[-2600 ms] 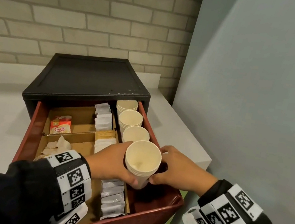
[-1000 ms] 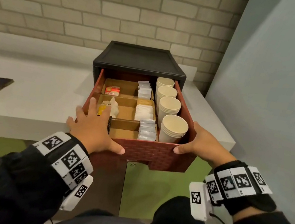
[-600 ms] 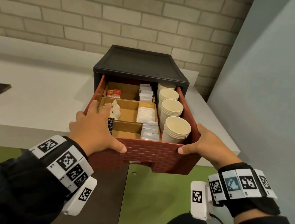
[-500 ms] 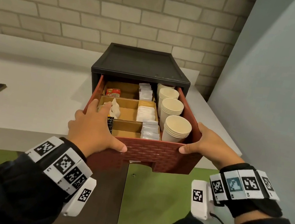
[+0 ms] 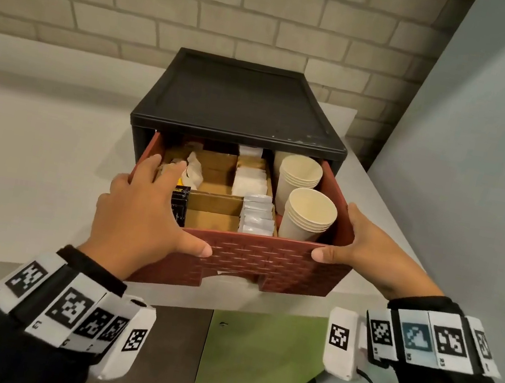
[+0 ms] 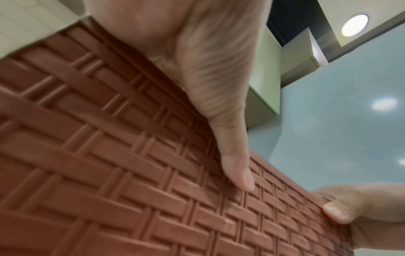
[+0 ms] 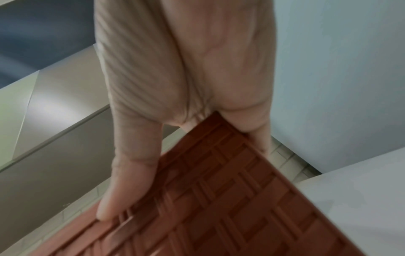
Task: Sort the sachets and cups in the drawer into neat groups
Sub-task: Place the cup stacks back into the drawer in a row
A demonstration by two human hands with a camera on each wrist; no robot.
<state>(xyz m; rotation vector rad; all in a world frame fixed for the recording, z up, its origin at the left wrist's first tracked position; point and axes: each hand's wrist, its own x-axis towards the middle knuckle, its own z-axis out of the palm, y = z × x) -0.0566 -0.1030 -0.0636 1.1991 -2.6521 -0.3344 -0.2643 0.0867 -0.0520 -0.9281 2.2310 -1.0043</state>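
Note:
The red woven-pattern drawer sits partly inside its black cabinet. My left hand grips the drawer's front left corner, thumb on the front face and fingers over the left rim. My right hand grips the front right corner the same way. Two stacks of cream paper cups show along the right side. Silver sachets, white sachets and black sachets stand in cardboard compartments. In the left wrist view my thumb presses the drawer front. The right wrist view shows the right hand clasping the drawer's corner.
The cabinet stands on a pale counter against a brick wall. A grey-blue wall rises close on the right. Green and brown cupboard fronts lie below the counter edge.
After the cup stack went into the drawer's front right, both hands took the front corners. The drawer has slid back into the cabinet, hiding the rear cups and back compartment.

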